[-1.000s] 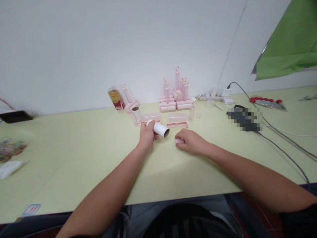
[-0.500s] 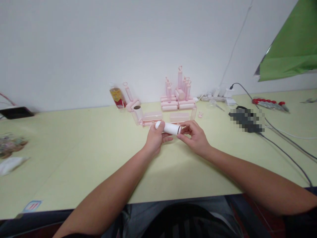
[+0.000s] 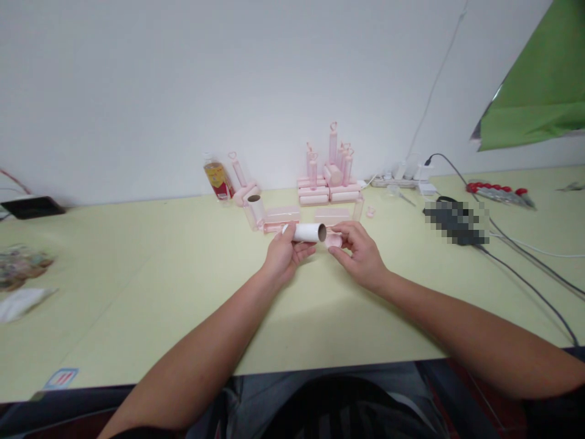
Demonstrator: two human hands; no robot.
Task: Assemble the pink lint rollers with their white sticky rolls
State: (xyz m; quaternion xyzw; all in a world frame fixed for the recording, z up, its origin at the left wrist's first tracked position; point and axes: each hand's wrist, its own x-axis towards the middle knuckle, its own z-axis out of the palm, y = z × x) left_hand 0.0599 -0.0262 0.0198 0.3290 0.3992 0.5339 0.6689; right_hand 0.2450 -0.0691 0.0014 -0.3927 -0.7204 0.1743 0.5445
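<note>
My left hand (image 3: 284, 253) is closed around a white paper roll (image 3: 307, 232) with a hollow brown core facing right. In my right hand (image 3: 359, 247), thumb and fingers pinch a small round pink cap (image 3: 333, 240), just apart from the roll's open end. Behind the hands lie clear pink tubes (image 3: 282, 214) and another clear pink case (image 3: 331, 215). A second white roll (image 3: 256, 209) with a brown core leans beside them to the left.
Several pink cylinders (image 3: 314, 199) are stacked by the wall, slim tubes with heart-shaped loops on top. A bottle of amber liquid (image 3: 218, 180) stands left of them. At right are a power strip (image 3: 395, 182), a blurred-out black device (image 3: 452, 222) with cables, and red-tipped items (image 3: 498, 192).
The pink cap in my right hand has come away from the roll's right end, showing the hollow core. My left hand has shifted slightly left with the roll.
</note>
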